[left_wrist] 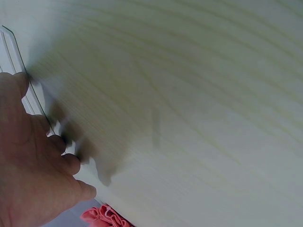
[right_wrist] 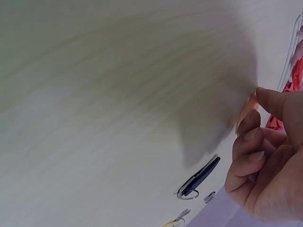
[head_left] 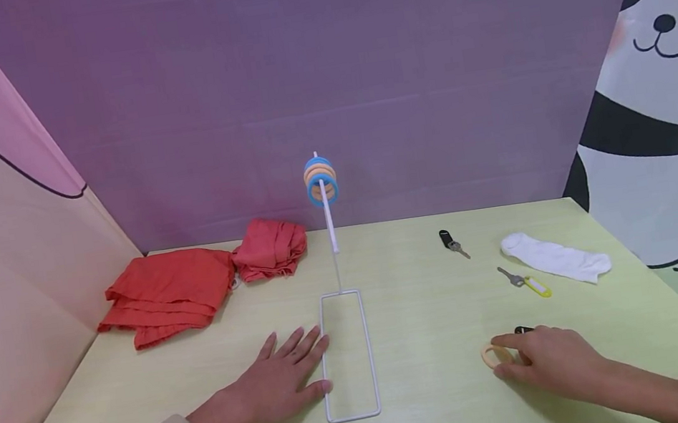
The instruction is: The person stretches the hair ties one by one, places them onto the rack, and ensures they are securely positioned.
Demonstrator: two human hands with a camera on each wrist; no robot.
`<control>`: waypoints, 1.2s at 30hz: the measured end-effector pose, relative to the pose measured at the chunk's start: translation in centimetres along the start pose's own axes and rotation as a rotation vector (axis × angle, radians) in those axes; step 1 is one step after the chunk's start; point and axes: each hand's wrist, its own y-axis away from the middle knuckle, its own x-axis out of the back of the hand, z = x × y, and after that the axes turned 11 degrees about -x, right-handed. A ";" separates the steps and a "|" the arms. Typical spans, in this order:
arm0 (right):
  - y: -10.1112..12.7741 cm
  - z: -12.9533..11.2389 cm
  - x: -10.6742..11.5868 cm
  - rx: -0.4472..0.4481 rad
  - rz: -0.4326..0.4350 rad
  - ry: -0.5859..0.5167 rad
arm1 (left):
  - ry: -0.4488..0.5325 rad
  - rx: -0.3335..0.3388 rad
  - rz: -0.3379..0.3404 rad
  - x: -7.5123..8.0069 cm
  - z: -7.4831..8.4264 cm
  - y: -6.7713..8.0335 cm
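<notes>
A white wire stand [head_left: 347, 355] lies steadied under the flat, spread fingers of the left hand [head_left: 285, 382], apparently to keep it from shifting, while the right hand [head_left: 544, 356], well apart to its right, pinches a peach ring [head_left: 492, 356] with curled fingers on the table.

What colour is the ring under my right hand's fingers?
Pale orange: the ring in the right hand shows best in the head view.
</notes>
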 end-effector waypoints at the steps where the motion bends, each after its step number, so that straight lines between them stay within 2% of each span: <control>1: -0.1 0.0 0.0 0.014 0.011 0.006 | 0.002 0.001 0.000 0.0 0.0 0.0; 6: -0.3 -0.3 -0.3 0.060 0.074 0.043 | 0.009 0.007 0.001 -0.1 -0.1 -0.1; 13: -0.6 -0.6 -0.8 0.046 0.113 0.043 | 0.007 0.010 -0.002 -0.2 -0.1 -0.1; 17: -0.7 -0.8 -0.8 0.076 0.151 0.044 | 0.012 0.012 -0.006 -0.2 -0.1 -0.1; 20: -1.0 -1.0 -0.5 0.132 0.239 0.071 | 0.012 0.012 -0.008 -0.1 -0.2 -0.1; 27: -2.6 -2.7 2.1 0.329 0.571 0.100 | 0.009 0.015 -0.016 -0.2 -0.2 -0.3; 31: -3.4 -4.9 4.7 0.440 0.686 0.060 | 0.016 0.020 -0.021 -0.2 -0.1 -0.4; 36: -3.8 -8.8 8.5 0.545 0.795 -0.012 | 0.014 0.024 -0.019 -0.3 -0.1 -0.3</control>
